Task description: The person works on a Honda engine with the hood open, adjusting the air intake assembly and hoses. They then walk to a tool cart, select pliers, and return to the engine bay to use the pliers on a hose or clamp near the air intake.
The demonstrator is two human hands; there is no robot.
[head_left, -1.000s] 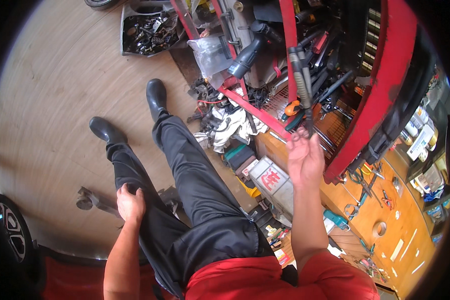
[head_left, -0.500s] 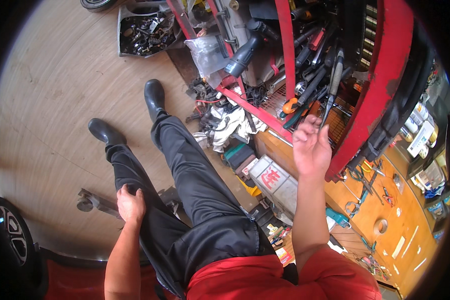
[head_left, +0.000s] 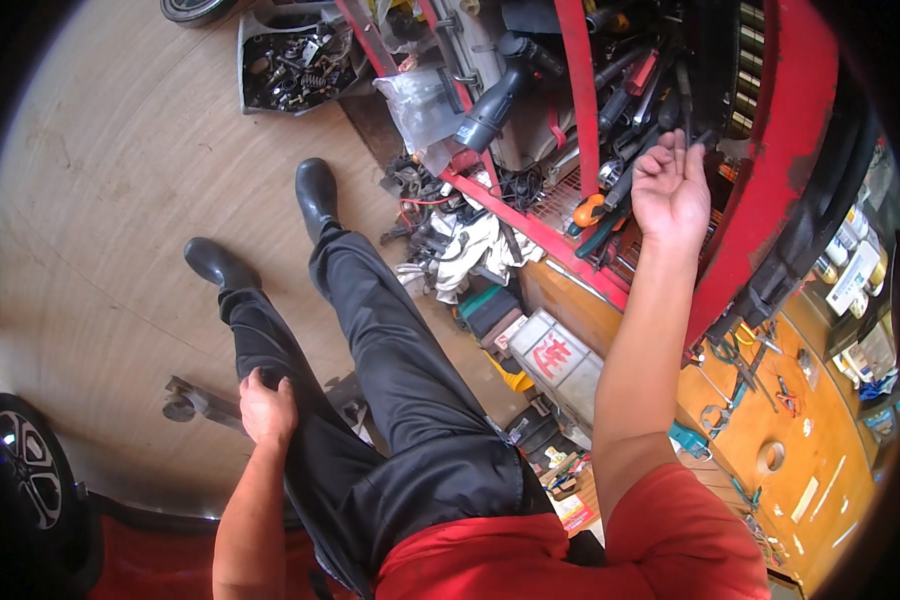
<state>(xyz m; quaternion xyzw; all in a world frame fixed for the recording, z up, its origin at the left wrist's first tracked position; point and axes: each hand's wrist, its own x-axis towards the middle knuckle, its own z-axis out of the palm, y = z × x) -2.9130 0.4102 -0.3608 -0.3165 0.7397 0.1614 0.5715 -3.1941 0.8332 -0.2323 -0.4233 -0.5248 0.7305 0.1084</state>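
Two bare hands show: the right hand (head_left: 673, 195), palm up and loosely open, reaches in among tools (head_left: 642, 72) inside the red rack (head_left: 782, 190), fingertips near a dark handle (head_left: 684, 95). The left hand (head_left: 268, 410) rests on black trousers (head_left: 390, 340); I cannot tell whether its fingers are closed.

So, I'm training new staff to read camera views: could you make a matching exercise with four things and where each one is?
Column one
1. Left hand
2. Right hand
3. Tape roll
4. Boots

Column two
A. On the wooden surface at the right
B. On the pale floor
C. Beside the tools inside the red frame
D. On a dark trouser leg

Right pairs: 1-D, 2-C, 3-A, 4-B
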